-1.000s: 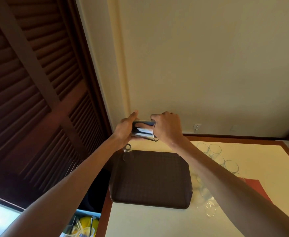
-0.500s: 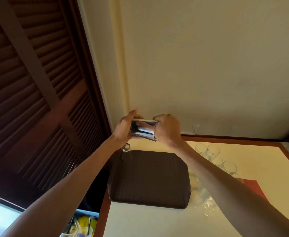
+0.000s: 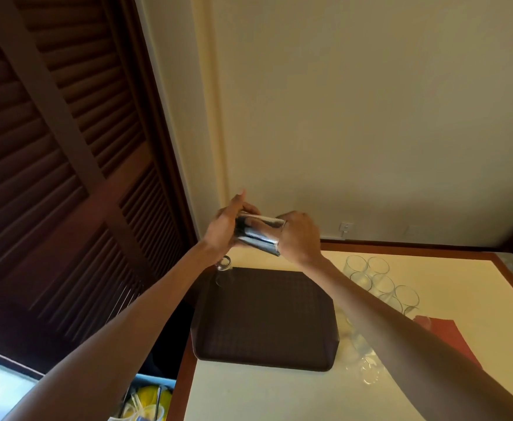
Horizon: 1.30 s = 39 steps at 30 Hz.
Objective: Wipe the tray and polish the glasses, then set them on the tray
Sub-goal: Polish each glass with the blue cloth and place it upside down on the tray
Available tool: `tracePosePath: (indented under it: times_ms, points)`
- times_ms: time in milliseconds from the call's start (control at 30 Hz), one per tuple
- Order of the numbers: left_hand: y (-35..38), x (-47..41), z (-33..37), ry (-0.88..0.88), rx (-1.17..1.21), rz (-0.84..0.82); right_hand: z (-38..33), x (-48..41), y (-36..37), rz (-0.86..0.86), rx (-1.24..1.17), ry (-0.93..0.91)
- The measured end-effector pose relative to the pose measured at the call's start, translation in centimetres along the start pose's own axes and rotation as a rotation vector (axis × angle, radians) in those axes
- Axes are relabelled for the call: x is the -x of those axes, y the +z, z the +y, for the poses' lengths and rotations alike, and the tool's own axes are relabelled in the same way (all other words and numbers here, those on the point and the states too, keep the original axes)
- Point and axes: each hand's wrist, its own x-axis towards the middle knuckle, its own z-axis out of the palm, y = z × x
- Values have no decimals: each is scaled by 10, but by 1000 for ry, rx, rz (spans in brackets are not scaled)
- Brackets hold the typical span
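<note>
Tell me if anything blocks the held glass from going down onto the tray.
Nothing visible does. The left hand and right hand hold the glass above the tray, bare but for a second glass at its far-left corner. The other glasses stand on the table to its right.

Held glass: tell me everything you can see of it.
The glass is clear and straight-sided, showing dark and bright reflections. It lies on its side in the air, above the far edge of the tray. The left hand grips one end, the right hand the other, wider-looking end. No cloth shows.
</note>
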Motion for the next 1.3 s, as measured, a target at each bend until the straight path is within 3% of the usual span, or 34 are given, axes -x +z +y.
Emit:
tracePosePath:
  times_ms: [67, 167, 233, 300, 367, 433, 533, 600, 667, 700, 767, 833, 867, 933, 1033, 1133, 1200, 1300]
  points:
    - [2, 2, 3, -127, -2, -54, 4, -1, -4, 232, 238, -244]
    - [5, 1, 5, -68, -119, 18, 5, 0, -4, 287, 177, -287]
    - [5, -2, 2, 48, -172, 87, -1, 2, 1, 137, -99, -67]
    - [5, -5, -1, 188, -213, 153, -11, 4, 1, -170, -529, 274]
    - [4, -9, -6, 275, -225, 184, -11, 2, 5, -367, -691, 427]
    - [2, -10, -8, 219, -125, 137, -6, 0, 6, -257, -507, 331]
    - [2, -12, -4, -61, 52, -16, -2, 1, -8, 142, 82, -72]
    - [6, -13, -1, -162, 30, -24, -3, -1, -15, 224, 246, -204]
    - [9, -14, 1, -117, -43, 20, 3, -2, -12, 202, 262, -172]
    - [9, -15, 1, -52, -86, 41, 4, 0, -8, 190, 157, -134]
    - [8, -15, -1, 126, -178, 88, 0, 4, -2, 61, -283, 67]
    - [8, -16, -5, 293, -258, 111, -9, 7, -3, -262, -702, 351]
    - [8, -17, -6, 336, -265, 110, -12, 9, -5, -377, -779, 406]
    - [8, -17, -7, 311, -188, 74, -9, 7, -5, -366, -630, 368]
    - [8, -17, -7, 43, -23, -63, 8, 3, -6, 93, -3, 16]
    - [10, -14, -6, -88, -63, -75, 15, 1, -7, 268, 199, -194]
    - [9, -14, -7, 4, -130, -19, 17, 2, 2, 253, 74, -129]
    - [8, -13, -5, 186, -216, 38, 2, 8, 3, -40, -560, 166]
